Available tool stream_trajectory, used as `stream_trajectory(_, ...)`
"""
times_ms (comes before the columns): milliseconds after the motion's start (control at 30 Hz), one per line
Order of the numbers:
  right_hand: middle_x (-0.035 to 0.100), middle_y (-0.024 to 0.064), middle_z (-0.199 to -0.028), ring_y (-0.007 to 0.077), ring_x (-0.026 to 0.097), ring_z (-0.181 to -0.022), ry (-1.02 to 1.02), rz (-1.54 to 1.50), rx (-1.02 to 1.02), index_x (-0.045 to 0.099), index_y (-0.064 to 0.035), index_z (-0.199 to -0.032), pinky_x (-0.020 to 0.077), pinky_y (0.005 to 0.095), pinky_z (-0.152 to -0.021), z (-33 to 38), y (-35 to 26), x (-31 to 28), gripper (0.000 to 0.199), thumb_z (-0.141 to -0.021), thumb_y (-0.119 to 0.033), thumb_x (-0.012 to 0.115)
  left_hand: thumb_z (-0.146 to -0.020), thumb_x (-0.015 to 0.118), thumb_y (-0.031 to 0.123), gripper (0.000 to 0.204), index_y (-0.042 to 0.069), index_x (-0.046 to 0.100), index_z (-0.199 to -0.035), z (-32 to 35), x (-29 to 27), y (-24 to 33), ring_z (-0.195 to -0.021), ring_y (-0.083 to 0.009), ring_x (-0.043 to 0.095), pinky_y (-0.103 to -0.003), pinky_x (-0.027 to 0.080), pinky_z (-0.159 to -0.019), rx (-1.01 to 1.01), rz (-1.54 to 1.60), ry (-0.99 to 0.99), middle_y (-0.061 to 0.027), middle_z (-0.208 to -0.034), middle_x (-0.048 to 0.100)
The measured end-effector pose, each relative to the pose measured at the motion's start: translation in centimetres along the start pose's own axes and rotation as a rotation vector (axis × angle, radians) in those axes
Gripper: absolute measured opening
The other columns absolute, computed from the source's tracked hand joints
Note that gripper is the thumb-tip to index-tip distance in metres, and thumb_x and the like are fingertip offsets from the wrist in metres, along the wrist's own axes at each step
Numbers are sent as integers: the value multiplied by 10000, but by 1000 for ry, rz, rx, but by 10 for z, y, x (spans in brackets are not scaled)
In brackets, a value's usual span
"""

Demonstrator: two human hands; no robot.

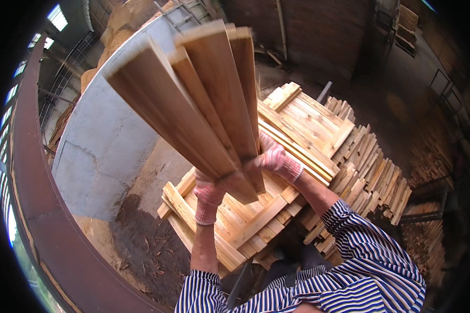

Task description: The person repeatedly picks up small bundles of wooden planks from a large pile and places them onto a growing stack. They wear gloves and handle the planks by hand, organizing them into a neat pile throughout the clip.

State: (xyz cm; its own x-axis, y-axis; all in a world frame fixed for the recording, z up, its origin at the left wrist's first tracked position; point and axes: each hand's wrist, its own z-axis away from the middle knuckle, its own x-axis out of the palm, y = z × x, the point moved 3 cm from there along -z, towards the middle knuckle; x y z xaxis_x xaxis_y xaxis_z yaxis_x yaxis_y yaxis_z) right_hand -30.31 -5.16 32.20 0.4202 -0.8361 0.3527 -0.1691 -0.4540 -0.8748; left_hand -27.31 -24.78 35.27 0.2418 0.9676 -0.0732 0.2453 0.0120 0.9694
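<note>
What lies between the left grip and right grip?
Head view: the lower part of a bundle of wooden boards, between left grip and right grip.

A slatted wooden panel (pixel 228 225) lies flat near six o'clock, with cross boards (pixel 262 221) on top along its four, eight and ten o'clock edges. Toward two o'clock is a second slatted panel (pixel 312 117), bearing a short board (pixel 286 97) at its ten o'clock end and another at four; long planks (pixel 297 152) run along its seven o'clock side. At three o'clock, short sticks (pixel 372 166) lie stacked in layers. The dark floor (pixel 137 225), around eight o'clock, carries scattered brown scraps (pixel 159 249).
</note>
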Motion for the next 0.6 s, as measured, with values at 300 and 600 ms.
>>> stream_trajectory(300,513,193,-1448,280,547,-1279,126,186,8,233,-54,-1567,470,374,-1066,-9,89,-26,1034,-814,-507,776,-685,881,-68,863,140,447,-1402,-16,-20,-122,-1050,-189,675,-359,617,-848,-104,124,1,-62,-1160,690)
stream_trajectory(600,340,274,-1577,345,320,-1484,262,763,441,212,-5,-1582,270,399,-1219,9,-44,-138,1179,-805,-799,606,-1083,358,160,490,122,333,-1571,-79,140,-103,-1403,-188,464,-322,406,-1166,-486,165,26,-112,-1573,423)
